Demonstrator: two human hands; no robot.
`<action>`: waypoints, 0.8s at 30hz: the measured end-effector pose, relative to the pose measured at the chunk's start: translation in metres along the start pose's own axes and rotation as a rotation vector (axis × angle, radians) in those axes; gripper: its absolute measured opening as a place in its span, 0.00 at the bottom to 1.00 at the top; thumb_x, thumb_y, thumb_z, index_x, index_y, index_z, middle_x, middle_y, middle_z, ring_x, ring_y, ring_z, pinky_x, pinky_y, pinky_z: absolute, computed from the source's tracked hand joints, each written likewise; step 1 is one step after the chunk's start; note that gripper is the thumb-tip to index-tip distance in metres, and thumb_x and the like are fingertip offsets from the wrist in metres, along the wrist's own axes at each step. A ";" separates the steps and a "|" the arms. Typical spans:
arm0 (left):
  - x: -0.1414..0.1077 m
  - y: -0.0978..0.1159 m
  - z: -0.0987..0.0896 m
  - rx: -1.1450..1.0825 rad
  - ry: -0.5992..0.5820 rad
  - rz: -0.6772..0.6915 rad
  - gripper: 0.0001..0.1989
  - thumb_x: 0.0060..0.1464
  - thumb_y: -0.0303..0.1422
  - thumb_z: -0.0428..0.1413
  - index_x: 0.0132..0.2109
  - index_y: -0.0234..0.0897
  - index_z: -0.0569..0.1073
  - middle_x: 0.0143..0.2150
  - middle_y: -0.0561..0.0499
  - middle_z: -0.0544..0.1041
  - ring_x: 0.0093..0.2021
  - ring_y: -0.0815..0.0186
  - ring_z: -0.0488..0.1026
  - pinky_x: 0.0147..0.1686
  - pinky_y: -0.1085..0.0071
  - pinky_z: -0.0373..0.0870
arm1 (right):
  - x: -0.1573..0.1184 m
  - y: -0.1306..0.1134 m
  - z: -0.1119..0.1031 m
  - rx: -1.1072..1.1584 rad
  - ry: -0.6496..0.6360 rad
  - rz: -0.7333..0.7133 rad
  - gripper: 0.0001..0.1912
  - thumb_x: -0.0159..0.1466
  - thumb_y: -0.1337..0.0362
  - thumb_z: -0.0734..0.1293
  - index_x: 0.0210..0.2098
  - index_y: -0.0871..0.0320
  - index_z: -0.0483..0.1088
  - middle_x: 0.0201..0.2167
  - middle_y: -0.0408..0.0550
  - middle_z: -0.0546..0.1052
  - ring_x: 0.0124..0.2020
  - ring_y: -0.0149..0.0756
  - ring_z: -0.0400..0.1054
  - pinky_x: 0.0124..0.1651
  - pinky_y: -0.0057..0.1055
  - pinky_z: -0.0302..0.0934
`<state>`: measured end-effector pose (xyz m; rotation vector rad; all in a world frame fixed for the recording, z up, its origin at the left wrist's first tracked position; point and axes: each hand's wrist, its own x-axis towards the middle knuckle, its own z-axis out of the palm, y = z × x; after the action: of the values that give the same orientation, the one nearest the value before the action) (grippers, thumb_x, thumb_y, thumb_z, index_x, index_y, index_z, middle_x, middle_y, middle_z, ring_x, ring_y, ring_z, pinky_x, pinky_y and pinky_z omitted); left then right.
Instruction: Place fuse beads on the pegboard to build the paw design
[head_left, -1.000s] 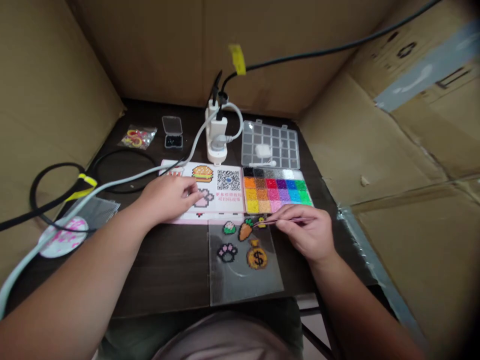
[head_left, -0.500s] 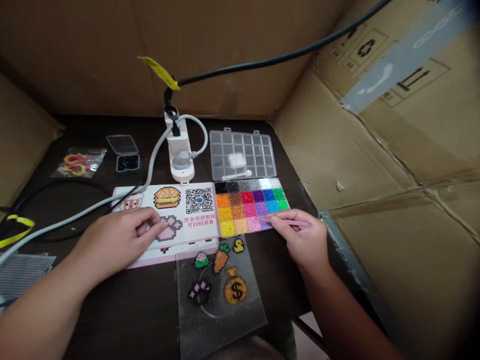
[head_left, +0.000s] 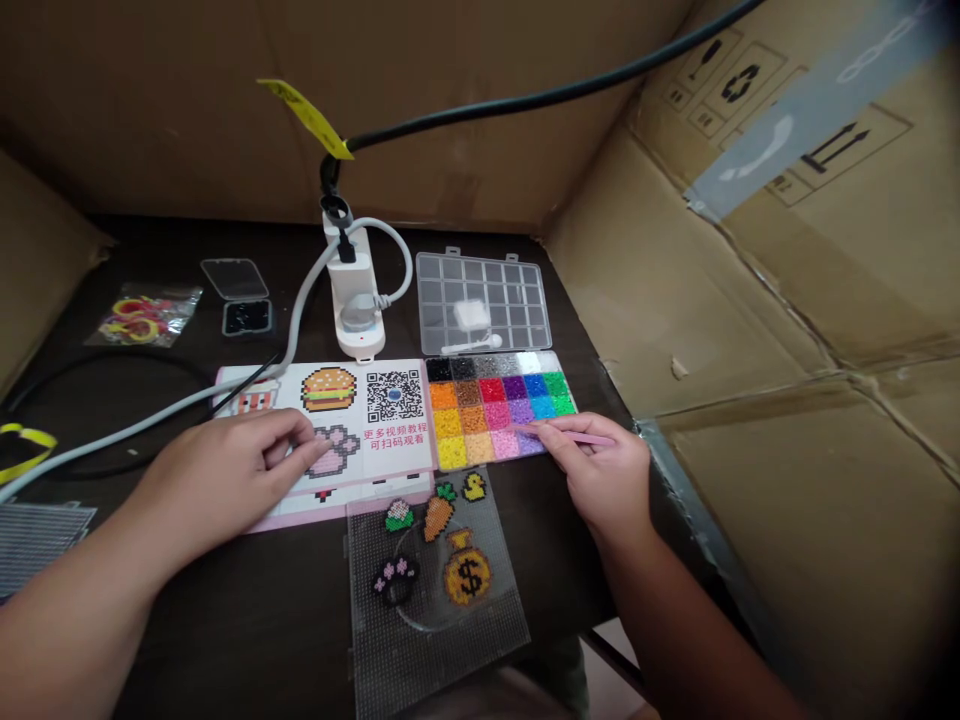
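My right hand is closed on pink tweezers, whose tip reaches over the pink compartments of the bead box. My left hand rests on the printed pattern sheet, fingers curled beside the pink paw picture; whether they pinch anything is hidden. Below the sheet lies a clear pegboard bearing bead figures: a money bag, a carrot, a duck, a green and pale pink figure and a black paw with pink beads.
Behind the bead box, its clear lid holds a white block and a small white tool. A power strip with cables, a small black-filled case and a bag of rings stand behind. Cardboard walls surround the table.
The view has shifted slightly, moving most things a little left and up in the picture. Both hands keep nearly the same places, and the tweezers remain over the pink beads.
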<state>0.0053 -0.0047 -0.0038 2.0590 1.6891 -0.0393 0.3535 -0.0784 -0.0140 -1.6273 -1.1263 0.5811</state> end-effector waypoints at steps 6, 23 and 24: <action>0.001 -0.005 0.006 -0.006 0.043 0.022 0.19 0.57 0.54 0.51 0.33 0.47 0.78 0.27 0.51 0.78 0.29 0.57 0.73 0.31 0.62 0.62 | 0.001 0.000 0.002 0.019 0.006 0.004 0.06 0.56 0.61 0.80 0.28 0.56 0.83 0.27 0.51 0.86 0.29 0.41 0.83 0.32 0.32 0.78; 0.002 -0.003 0.004 -0.017 0.052 0.018 0.20 0.57 0.54 0.51 0.32 0.48 0.78 0.27 0.51 0.78 0.29 0.56 0.72 0.30 0.62 0.61 | 0.005 0.000 0.001 -0.003 0.022 -0.037 0.06 0.53 0.61 0.79 0.25 0.56 0.82 0.21 0.48 0.82 0.21 0.33 0.74 0.24 0.27 0.68; 0.001 -0.002 0.003 -0.017 0.049 0.012 0.20 0.57 0.55 0.51 0.32 0.48 0.78 0.27 0.51 0.78 0.29 0.56 0.72 0.30 0.62 0.61 | 0.004 0.000 0.001 -0.010 0.020 -0.040 0.06 0.53 0.61 0.79 0.25 0.56 0.83 0.21 0.48 0.83 0.21 0.34 0.74 0.25 0.27 0.68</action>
<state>0.0051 -0.0045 -0.0079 2.0732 1.6997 0.0293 0.3548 -0.0742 -0.0132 -1.6117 -1.1462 0.5328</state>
